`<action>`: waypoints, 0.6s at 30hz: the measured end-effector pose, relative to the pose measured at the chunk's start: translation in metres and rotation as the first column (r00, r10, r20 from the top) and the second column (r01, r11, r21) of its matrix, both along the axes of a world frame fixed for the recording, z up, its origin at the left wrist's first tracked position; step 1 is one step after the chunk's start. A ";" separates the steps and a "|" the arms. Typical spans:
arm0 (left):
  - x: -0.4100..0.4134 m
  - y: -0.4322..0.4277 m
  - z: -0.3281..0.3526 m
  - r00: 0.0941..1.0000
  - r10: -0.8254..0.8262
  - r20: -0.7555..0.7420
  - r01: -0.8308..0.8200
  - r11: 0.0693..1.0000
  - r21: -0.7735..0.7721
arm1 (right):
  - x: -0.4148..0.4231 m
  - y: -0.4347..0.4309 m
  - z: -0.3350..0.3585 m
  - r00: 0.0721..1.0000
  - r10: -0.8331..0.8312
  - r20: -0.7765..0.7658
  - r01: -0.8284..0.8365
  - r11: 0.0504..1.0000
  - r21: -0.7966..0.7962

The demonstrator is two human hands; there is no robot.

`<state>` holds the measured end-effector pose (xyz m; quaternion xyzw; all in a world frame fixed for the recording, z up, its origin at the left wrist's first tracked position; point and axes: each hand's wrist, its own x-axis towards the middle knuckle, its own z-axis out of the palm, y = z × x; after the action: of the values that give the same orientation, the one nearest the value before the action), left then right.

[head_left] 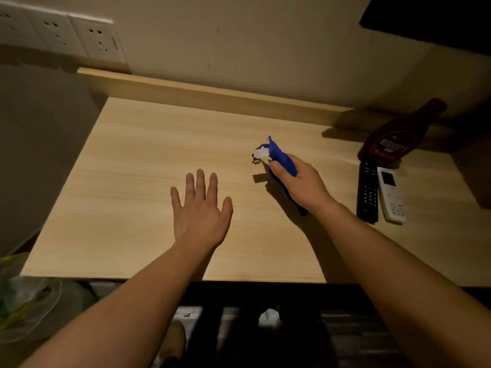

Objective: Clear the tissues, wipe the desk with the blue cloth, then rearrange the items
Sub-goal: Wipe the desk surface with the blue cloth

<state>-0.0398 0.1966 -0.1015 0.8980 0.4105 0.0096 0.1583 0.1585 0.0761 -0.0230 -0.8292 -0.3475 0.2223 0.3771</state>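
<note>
The right hand (300, 181) has its fingers curled tight around a crumpled blue cloth (281, 158) above the light wooden desk (132, 168). A white scrap pokes out past the thumb. To the left, the left hand (200, 211) is flat, its fingers straight, spread and holding nothing. A long black remote (368, 192), a white remote (392, 195) and a brown syrup bottle (393, 139) lie right of the gripping fingers.

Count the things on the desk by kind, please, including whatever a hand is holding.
Remotes: 2, a black remote and a white remote
Syrup bottle: 1
Blue cloth: 1, gripped by the right hand
Total: 4
The white bit at the cloth's tip may be tissue; I cannot tell.
</note>
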 end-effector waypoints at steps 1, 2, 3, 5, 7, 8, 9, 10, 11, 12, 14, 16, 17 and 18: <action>0.001 0.000 0.000 1.000 -0.001 -0.007 0.001 1.000 0.000 | 0.011 0.011 -0.004 0.998 0.005 0.066 -0.003 1.000 -0.024; 0.002 0.001 0.000 1.000 -0.003 -0.014 0.003 1.000 0.000 | 0.023 0.022 -0.007 0.991 0.022 0.129 -0.013 0.997 -0.071; 0.002 0.001 0.000 1.000 -0.005 -0.020 0.005 1.000 0.000 | 0.034 0.033 -0.010 0.982 0.048 0.185 -0.024 0.991 -0.131; 0.002 0.001 0.000 1.000 -0.004 -0.027 0.004 1.000 0.001 | 0.055 0.054 -0.016 0.956 0.111 0.271 -0.041 0.967 -0.252; 0.002 0.002 0.000 0.999 0.001 -0.034 -0.001 1.000 0.000 | 0.074 0.072 -0.023 0.929 0.156 0.336 -0.043 0.946 -0.320; 0.003 0.002 0.001 0.999 0.001 -0.041 -0.002 1.000 -0.003 | 0.084 0.080 -0.028 0.918 0.164 0.361 -0.035 0.940 -0.338; 0.003 0.002 0.001 0.999 0.000 -0.049 -0.001 1.000 -0.007 | 0.093 0.088 -0.033 0.909 0.169 0.380 -0.027 0.936 -0.352; 0.004 0.002 0.001 0.998 0.001 -0.057 -0.002 1.000 -0.011 | 0.100 0.094 -0.037 0.908 0.170 0.384 -0.019 0.930 -0.367; 0.004 0.002 0.002 0.998 0.003 -0.063 -0.004 1.000 -0.014 | 0.105 0.099 -0.041 0.912 0.163 0.375 -0.007 0.923 -0.385; 0.005 0.001 0.003 0.998 0.005 -0.067 -0.006 1.000 -0.016 | 0.108 0.103 -0.045 0.921 0.153 0.359 0.004 0.916 -0.401; 0.005 0.002 0.004 0.997 0.008 -0.081 -0.009 1.000 -0.016 | 0.112 0.107 -0.052 0.929 0.140 0.342 0.023 0.902 -0.432; 0.006 0.002 0.007 0.995 0.007 -0.101 -0.009 1.000 -0.019 | 0.112 0.107 -0.058 0.920 0.152 0.360 0.031 0.890 -0.455; 0.006 0.002 0.008 0.994 0.007 -0.109 -0.009 1.000 -0.020 | 0.112 0.106 -0.059 0.917 0.156 0.367 0.033 0.888 -0.459; 0.006 0.002 0.008 0.994 0.008 -0.111 -0.010 1.000 -0.020 | 0.113 0.106 -0.061 0.915 0.155 0.373 0.036 0.889 -0.457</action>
<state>-0.0338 0.1988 -0.0933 0.8935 0.4229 -0.0441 0.1445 0.2711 0.1822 -0.0840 -0.9105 -0.3812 0.1350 0.0863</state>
